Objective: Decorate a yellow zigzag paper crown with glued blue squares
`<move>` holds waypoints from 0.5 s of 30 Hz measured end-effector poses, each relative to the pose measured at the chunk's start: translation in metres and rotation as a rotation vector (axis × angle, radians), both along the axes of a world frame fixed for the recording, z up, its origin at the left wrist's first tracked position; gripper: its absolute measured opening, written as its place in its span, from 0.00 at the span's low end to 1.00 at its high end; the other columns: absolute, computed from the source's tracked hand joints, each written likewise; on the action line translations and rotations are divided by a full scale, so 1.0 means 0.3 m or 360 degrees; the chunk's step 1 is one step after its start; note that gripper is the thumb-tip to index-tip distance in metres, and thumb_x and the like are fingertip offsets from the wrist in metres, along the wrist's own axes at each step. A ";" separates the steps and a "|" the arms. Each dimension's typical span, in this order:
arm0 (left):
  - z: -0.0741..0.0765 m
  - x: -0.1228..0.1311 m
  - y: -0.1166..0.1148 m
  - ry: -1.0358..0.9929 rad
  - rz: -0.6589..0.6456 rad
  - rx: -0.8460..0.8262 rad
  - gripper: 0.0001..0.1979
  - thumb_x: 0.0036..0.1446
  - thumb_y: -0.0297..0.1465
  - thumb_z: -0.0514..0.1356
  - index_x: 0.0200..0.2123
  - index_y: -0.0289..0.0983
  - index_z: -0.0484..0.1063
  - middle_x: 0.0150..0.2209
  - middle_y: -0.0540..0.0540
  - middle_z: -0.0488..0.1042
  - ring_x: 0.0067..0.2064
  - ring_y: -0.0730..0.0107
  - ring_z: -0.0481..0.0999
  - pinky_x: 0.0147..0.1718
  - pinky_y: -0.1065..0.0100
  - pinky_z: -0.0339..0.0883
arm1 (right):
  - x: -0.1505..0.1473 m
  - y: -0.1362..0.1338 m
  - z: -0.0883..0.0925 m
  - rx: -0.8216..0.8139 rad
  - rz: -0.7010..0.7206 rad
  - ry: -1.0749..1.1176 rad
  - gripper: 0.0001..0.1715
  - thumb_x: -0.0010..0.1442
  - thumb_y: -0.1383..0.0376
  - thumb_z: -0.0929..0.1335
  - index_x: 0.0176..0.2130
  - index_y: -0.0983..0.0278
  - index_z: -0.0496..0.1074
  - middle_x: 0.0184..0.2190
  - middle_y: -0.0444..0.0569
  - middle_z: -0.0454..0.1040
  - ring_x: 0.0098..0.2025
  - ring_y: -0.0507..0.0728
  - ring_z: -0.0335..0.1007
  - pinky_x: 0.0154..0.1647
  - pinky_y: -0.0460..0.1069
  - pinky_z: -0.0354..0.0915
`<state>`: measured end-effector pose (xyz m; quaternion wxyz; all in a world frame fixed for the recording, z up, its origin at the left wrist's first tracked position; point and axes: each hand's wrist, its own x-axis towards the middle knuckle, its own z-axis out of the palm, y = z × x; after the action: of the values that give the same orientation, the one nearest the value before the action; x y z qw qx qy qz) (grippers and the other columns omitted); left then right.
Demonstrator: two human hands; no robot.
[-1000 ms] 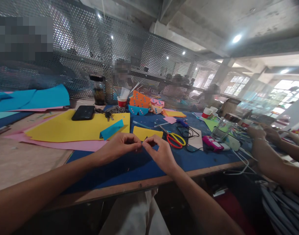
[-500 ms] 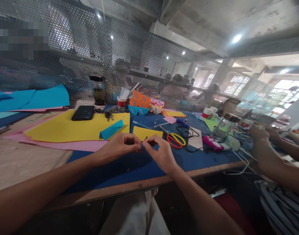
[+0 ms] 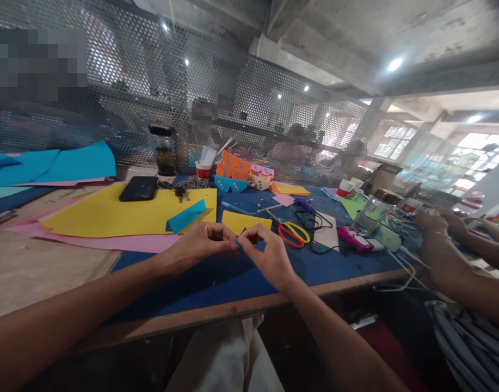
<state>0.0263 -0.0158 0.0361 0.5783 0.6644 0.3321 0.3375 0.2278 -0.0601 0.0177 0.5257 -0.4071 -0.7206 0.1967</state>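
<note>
Blue mat [image 3: 216,277], left hand [image 3: 196,247] and right hand [image 3: 268,256] unmoved, both pinching one tiny scrap [image 3: 238,243]

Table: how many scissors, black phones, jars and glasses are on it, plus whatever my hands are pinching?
Scissors: 1
Black phone: 1
Jar: 1
Glass: 1
Tiny bit pinched between left hand and right hand: 1
Total: 5
</note>
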 end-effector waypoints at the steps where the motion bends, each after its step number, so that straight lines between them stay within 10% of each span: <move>1: -0.001 0.000 0.000 -0.0013 -0.0003 -0.0017 0.13 0.49 0.38 0.76 0.29 0.36 0.81 0.29 0.49 0.82 0.34 0.69 0.78 0.38 0.68 0.70 | -0.001 -0.001 0.001 -0.0002 0.0004 0.0002 0.05 0.66 0.63 0.72 0.36 0.62 0.77 0.34 0.45 0.79 0.36 0.54 0.75 0.41 0.48 0.70; 15: -0.003 0.005 0.001 -0.0022 -0.0034 0.0020 0.11 0.49 0.38 0.75 0.28 0.37 0.82 0.28 0.49 0.82 0.33 0.68 0.79 0.38 0.69 0.71 | -0.004 -0.002 0.002 0.0180 -0.0017 -0.0155 0.07 0.68 0.65 0.69 0.35 0.61 0.71 0.33 0.45 0.75 0.35 0.54 0.72 0.40 0.49 0.67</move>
<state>0.0277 -0.0156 0.0352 0.5801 0.6691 0.3188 0.3380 0.2264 -0.0605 0.0182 0.5132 -0.3898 -0.7531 0.1328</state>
